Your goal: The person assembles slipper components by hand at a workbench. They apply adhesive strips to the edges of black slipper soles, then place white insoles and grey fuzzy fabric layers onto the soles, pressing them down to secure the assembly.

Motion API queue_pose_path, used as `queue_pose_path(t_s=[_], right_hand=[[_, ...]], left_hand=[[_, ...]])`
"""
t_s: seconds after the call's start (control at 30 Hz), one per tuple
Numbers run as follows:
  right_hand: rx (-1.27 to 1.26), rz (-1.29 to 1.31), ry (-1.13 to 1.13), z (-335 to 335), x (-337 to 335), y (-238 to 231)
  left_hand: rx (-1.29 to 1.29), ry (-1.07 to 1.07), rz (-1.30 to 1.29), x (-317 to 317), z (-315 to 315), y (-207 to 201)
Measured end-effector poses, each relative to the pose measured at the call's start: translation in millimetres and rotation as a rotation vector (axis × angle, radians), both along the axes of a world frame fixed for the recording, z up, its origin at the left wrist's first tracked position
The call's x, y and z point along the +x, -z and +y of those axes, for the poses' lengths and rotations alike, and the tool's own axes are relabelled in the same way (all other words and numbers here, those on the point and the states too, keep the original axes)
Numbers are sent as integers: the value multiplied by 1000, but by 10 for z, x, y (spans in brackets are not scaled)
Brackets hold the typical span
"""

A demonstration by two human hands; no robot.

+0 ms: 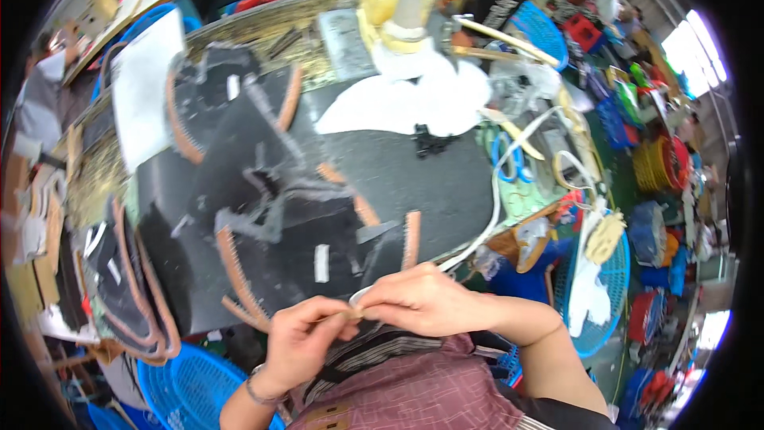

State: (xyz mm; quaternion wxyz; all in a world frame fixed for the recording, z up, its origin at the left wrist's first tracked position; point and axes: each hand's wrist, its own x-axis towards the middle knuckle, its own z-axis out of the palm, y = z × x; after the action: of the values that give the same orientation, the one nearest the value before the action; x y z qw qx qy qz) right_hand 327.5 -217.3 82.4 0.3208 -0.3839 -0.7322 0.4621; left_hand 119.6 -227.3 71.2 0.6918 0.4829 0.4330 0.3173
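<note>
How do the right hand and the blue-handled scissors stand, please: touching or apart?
Apart: the head view shows the white strip crossing the gap between the right hand and the blue-handled scissors.

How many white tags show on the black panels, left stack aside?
2: one tag on the far panel, another tag on the near panel, beyond the left hand. Others may be hidden.

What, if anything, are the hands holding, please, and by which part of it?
The left hand and right hand seem to pinch a white strip near one end; the exact spot is hidden.
</note>
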Motion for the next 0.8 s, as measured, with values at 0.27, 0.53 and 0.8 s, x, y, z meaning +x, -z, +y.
queue_pose_path(t_s=[0.27, 0.53, 0.8], right_hand=[[-109, 92, 44, 15, 2, 54], [-483, 450, -37, -21, 32, 169], [-340, 317, 48, -22, -3, 96]], left_hand=[[-11, 67, -83, 0, 44, 54], [-308, -84, -673, 30, 81, 163], [323, -92, 2, 127, 64, -66]])
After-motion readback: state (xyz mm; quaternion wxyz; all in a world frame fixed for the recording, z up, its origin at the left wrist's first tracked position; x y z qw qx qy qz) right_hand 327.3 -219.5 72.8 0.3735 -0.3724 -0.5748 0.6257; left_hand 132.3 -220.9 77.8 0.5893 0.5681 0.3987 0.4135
